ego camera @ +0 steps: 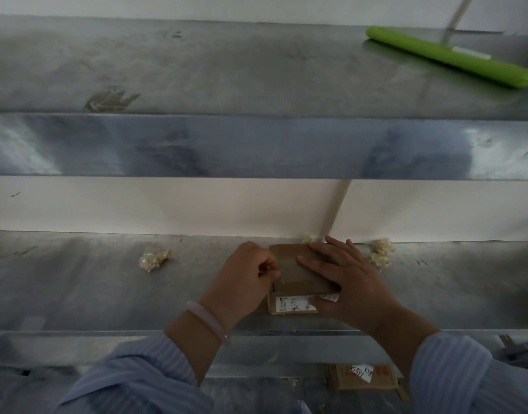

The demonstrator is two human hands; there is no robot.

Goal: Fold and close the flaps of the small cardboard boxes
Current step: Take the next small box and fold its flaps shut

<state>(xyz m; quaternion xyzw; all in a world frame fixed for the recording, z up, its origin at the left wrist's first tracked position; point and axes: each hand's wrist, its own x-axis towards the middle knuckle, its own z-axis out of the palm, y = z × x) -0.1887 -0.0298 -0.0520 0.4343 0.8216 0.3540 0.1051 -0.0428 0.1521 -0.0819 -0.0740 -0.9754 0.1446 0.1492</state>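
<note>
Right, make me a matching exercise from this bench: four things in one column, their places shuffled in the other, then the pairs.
Things
1. small cardboard box
2. green broom head
3. crumpled plastic wrapper
4. pale bracelet

Places
A. round the left wrist
B. on the metal table, left of both hands
C. under the flat right hand
D. on the upper shelf, far right

Pairs: 1-C, 2-D, 3-B, 4-A.
</note>
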